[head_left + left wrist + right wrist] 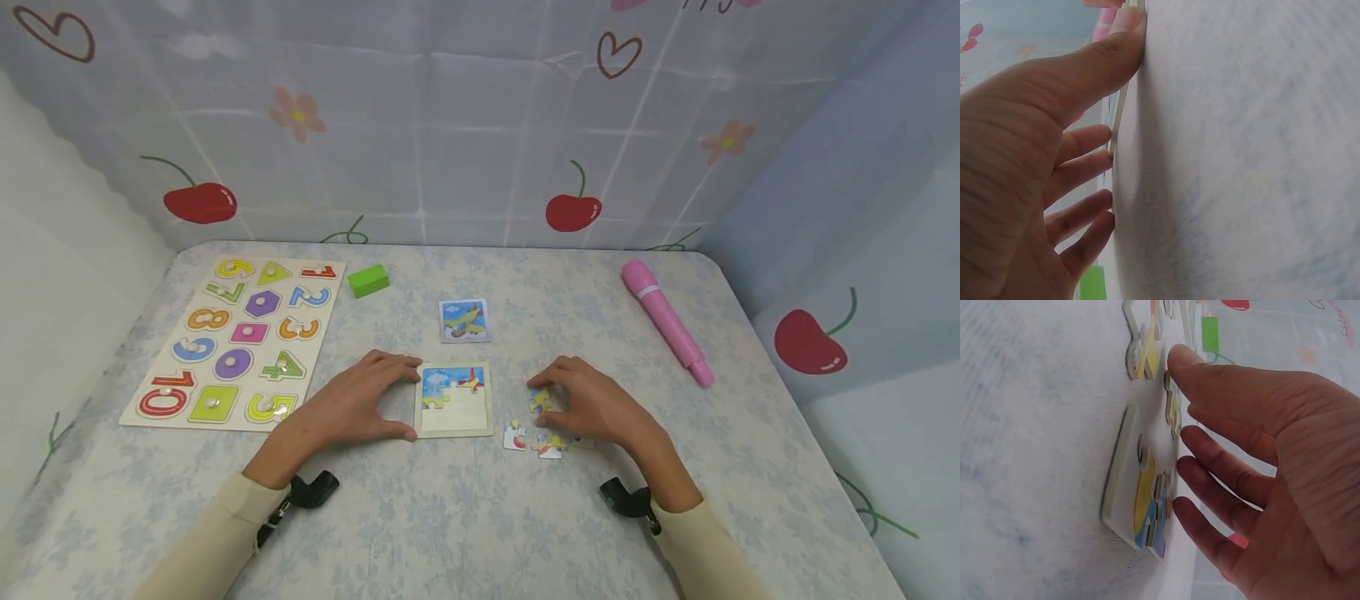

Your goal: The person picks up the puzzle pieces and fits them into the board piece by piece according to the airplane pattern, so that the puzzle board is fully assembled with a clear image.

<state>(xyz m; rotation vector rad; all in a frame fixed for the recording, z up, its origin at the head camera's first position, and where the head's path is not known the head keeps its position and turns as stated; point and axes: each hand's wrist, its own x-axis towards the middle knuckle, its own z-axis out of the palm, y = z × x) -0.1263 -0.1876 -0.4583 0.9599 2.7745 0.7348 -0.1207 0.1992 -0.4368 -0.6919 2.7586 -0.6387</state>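
A small square puzzle tray lies before me, its upper row and left side partly filled with sky and plane pieces. My left hand holds it by the left edge, thumb at the near corner and fingers at the far one. To the right, my right hand pinches a blue and yellow puzzle piece between thumb and fingertips, low over the table. Close below that hand lie loose puzzle pieces, one partly hidden under it. In the right wrist view, a larger white-edged piece lies near the fingers.
Behind the tray is a square plane picture card. A number and shape board covers the left side, with a green block beside its far corner. At the right lies a pink microphone-shaped stick. A printed curtain borders the table.
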